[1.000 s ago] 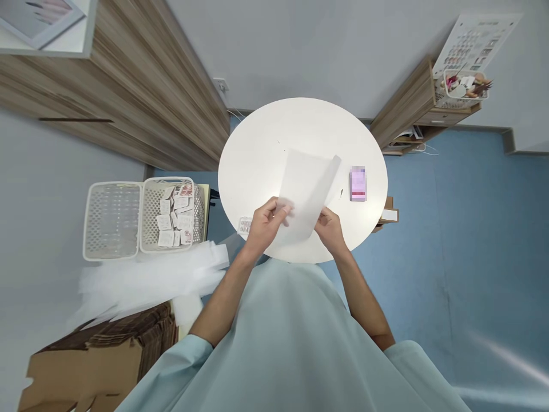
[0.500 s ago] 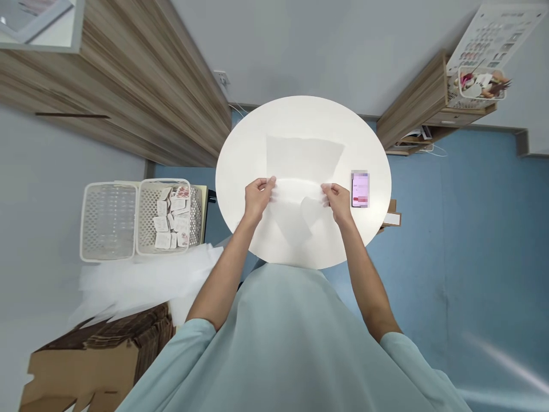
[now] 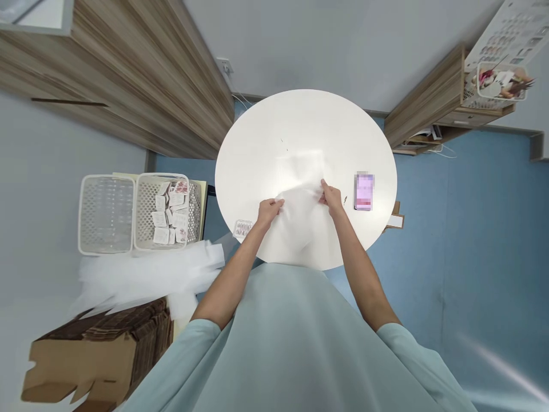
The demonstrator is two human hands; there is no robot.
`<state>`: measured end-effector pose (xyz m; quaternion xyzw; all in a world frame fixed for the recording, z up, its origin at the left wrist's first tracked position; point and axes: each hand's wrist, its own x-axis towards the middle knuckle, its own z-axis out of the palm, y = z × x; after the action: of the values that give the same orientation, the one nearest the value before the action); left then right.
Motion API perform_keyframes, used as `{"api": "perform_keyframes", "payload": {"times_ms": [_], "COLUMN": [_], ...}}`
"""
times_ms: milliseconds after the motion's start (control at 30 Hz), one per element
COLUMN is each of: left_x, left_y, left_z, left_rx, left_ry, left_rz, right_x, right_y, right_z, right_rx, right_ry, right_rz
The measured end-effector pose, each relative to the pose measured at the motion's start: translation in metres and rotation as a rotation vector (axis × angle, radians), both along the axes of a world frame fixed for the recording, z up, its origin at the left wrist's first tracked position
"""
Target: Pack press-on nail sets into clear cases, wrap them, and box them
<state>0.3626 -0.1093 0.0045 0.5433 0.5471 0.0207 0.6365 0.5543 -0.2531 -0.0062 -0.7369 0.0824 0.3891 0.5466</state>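
A thin, translucent white sheet [image 3: 298,214] is stretched between my two hands over the round white table [image 3: 257,131]. My left hand [image 3: 269,212] pinches its left side, thumb against fingers. At the upper right edge of the sheet, my right hand [image 3: 331,197] is closed on it in the same way. The sheet is creased and tilted, and its lower part blends into the white tabletop. A small clear case [image 3: 243,229] with pinkish pieces inside lies at the table's left edge, beside my left forearm.
A phone [image 3: 363,191] lies on the table's right side. Left of the table stand white baskets [image 3: 160,246], one holding small packets. Below them are a pile of white sheets [image 3: 146,274] and stacked cardboard [image 3: 90,360]. Wooden cabinets [image 3: 171,80] flank the table.
The sheet has turned and bunched between my hands. My left hand has moved down and slightly right. The clear case on the left now shows; the view has shifted slightly.
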Motion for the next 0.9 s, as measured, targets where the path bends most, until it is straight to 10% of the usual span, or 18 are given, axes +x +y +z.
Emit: {"api": "perform_keyframes", "payload": {"times_ms": [533,733,900], "left_x": [-0.001,-0.037,-0.052], "left_y": [0.02,-0.021,-0.036], "left_z": [-0.014,-0.012,-0.016], "left_rx": [-0.052,-0.353,-0.427], "left_ry": [0.01,-0.094,-0.186], "left_rz": [0.05,-0.234,-0.085], "right_x": [-0.019,-0.016,-0.031], "right_y": [-0.047,-0.036,-0.046], "right_z": [-0.019,-0.024,-0.015], "right_rx": [0.009,0.066,0.207], "right_ry": [0.082,-0.022,0.121], "right_rz": [-0.039,-0.204,0.067]}}
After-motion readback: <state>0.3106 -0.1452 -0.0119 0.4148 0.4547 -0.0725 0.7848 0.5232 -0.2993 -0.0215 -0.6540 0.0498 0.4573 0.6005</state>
